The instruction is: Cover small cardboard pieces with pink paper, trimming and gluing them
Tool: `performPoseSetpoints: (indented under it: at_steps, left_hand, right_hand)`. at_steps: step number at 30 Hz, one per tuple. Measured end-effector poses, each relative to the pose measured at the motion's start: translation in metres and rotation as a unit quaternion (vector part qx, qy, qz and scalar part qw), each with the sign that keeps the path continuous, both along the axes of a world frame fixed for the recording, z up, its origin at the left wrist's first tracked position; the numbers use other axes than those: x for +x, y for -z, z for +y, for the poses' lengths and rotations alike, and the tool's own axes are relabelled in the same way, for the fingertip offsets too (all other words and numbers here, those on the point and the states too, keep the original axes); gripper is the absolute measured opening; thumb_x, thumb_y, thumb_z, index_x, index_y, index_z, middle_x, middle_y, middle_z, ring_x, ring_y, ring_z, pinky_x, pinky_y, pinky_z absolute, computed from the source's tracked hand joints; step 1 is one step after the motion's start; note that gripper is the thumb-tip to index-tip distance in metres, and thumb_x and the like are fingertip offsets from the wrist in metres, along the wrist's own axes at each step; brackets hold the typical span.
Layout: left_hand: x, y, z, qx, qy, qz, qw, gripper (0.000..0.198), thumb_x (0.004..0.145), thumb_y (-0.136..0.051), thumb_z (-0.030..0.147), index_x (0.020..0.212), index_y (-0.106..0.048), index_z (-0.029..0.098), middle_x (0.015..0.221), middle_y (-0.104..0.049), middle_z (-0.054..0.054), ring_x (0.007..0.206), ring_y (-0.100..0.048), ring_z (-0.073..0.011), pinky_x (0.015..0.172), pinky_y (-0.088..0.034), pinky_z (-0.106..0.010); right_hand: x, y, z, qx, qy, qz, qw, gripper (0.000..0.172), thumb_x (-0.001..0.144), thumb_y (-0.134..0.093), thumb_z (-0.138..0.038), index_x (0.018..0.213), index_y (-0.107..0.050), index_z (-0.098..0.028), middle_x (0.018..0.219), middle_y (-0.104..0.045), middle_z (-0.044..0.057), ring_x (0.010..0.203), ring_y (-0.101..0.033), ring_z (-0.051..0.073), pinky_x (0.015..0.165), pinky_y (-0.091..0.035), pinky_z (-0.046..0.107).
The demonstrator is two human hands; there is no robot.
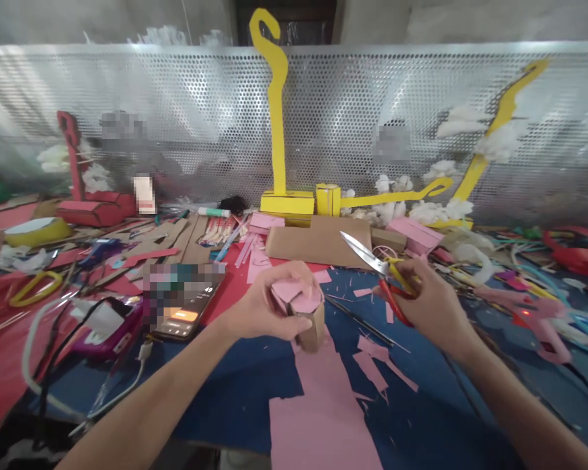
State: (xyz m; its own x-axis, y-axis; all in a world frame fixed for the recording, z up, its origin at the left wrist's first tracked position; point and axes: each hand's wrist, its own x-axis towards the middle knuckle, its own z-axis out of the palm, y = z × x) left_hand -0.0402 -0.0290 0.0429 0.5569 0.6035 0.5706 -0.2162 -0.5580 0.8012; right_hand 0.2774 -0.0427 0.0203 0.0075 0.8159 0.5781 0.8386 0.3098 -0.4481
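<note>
My left hand is closed round a small cardboard box whose top is covered with pink paper. In my right hand is a pair of scissors with red and yellow handles. Its blades point up and left, apart from the box. Beneath the box lies a long pink paper sheet, running to the table's near edge. Pink paper scraps are strewn between my hands, beside a thin dark stick.
A lit phone and a purple power bank with cables lie left. A pink glue gun with a red light rests right. Behind stand a yellow hooked cardboard piece, a brown cardboard sheet and a perforated metal panel.
</note>
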Motion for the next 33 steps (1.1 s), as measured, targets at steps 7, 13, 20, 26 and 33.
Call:
performPoseSetpoints:
  at_steps: [7, 13, 20, 26, 33]
  left_hand:
    - [0.013, 0.021, -0.003, 0.275, -0.128, 0.063, 0.951, 0.038, 0.072, -0.076, 0.007, 0.102, -0.062, 0.026, 0.106, -0.066, -0.006, 0.094, -0.068, -0.0205, 0.083, -0.060, -0.037]
    - [0.016, 0.041, 0.001, 0.340, -0.136, 0.087, 0.926, 0.045, 0.075, -0.079, 0.010, 0.113, -0.061, 0.027, 0.113, -0.065, -0.010, 0.104, -0.067, -0.0250, 0.091, -0.060, -0.045]
    - [0.020, 0.052, 0.000, 0.247, -0.137, 0.032, 0.959, 0.057, 0.074, -0.082, 0.012, 0.122, -0.059, 0.030, 0.116, -0.067, -0.010, 0.105, -0.069, -0.0257, 0.091, -0.060, -0.046]
    - [0.020, 0.062, -0.004, 0.101, -0.174, 0.042, 0.979, 0.063, 0.068, -0.089, 0.021, 0.123, -0.059, 0.025, 0.111, -0.072, -0.012, 0.103, -0.070, -0.0295, 0.086, -0.059, -0.050]
    - [0.019, 0.057, -0.005, 0.147, -0.181, 0.046, 0.971, 0.070, 0.068, -0.085, 0.014, 0.129, -0.052, 0.028, 0.116, -0.068, -0.010, 0.104, -0.069, -0.0262, 0.093, -0.056, -0.045]
  right_hand:
    - [0.014, 0.013, 0.008, -0.102, 0.025, -0.003, 0.994, 0.037, 0.081, -0.075, -0.050, 0.103, -0.063, -0.023, 0.099, -0.075, 0.009, 0.083, -0.071, 0.027, 0.069, -0.052, 0.035]
    - [0.021, 0.025, 0.012, -0.083, 0.004, -0.076, 0.994, 0.031, 0.083, -0.071, -0.047, 0.098, -0.064, -0.021, 0.100, -0.071, 0.009, 0.089, -0.068, 0.027, 0.076, -0.051, 0.037]
    - [0.019, 0.033, 0.012, -0.120, -0.048, -0.120, 0.984, 0.018, 0.089, -0.066, -0.038, 0.090, -0.063, -0.021, 0.098, -0.067, 0.008, 0.090, -0.065, 0.025, 0.080, -0.050, 0.038]
    - [0.016, 0.032, 0.008, -0.103, -0.047, -0.143, 0.983, 0.014, 0.094, -0.061, -0.034, 0.100, -0.063, -0.022, 0.105, -0.069, 0.008, 0.095, -0.066, 0.027, 0.085, -0.050, 0.042]
    - [-0.014, 0.013, -0.011, -0.065, -0.135, -0.058, 0.987, 0.013, 0.101, -0.054, -0.028, 0.111, -0.062, -0.023, 0.109, -0.068, 0.006, 0.098, -0.067, 0.021, 0.086, -0.052, 0.035]
